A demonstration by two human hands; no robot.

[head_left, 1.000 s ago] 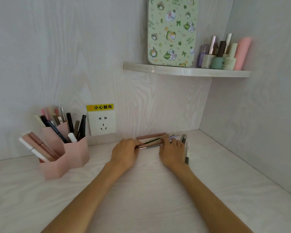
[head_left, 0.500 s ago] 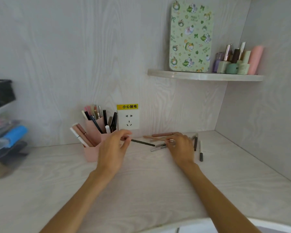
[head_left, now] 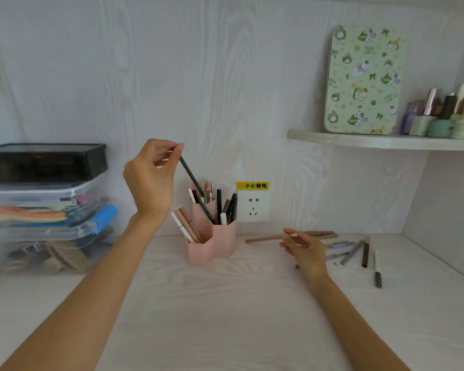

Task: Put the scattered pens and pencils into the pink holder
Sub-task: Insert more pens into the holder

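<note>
Dark green and slim, one pencil hangs tilted from the left hand, pinched at its top end between thumb and fingertips, its lower end dipping among the pens in the holder. The right hand hovers low over the worktop, fingers curled around one brown pencil that points left toward the holder.

Pink plastic, the holder stands near the back wall with three joined compartments. The low front-left one holds three pens leaning left; the tall back one is packed with a bunch too crowded to count; the right one holds about four dark pens and a white one.

Right of the right hand, roughly seven pens lie scattered on the worktop, some partly hidden by the fingers.

Just behind the holder, one wall socket carries a yellow label reading "小心触电".

At far left, clear storage boxes are stacked, a black lid on top, with coloured items inside.

One shelf at upper right bears a green patterned tin, its small print too blurred to read, and a cluster of about six cosmetic bottles.
</note>
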